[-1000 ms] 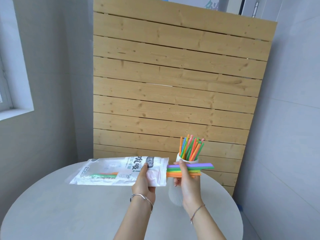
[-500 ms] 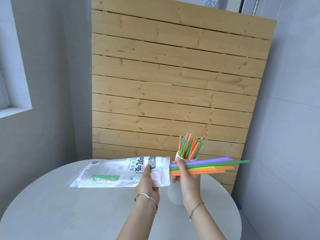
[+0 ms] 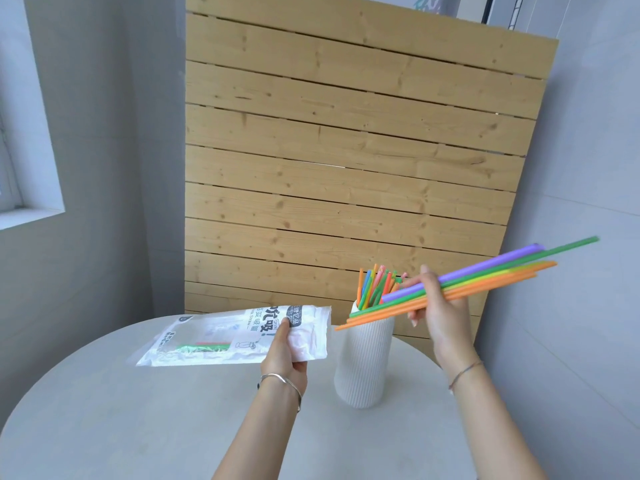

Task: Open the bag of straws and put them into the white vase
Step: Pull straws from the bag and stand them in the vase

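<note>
Several loose straws pinched in right hand, angled above white vase on the surface. Left hand clamping bag. Could snag on already-standing straws, tip vase, or slip out fanning.

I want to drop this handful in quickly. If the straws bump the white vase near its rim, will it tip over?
Possibly. The white vase is tall, narrow and looks tilted already, so a knock near the rim could topple it. The straws in the right hand look light, so gentle contact probably won't.
</note>
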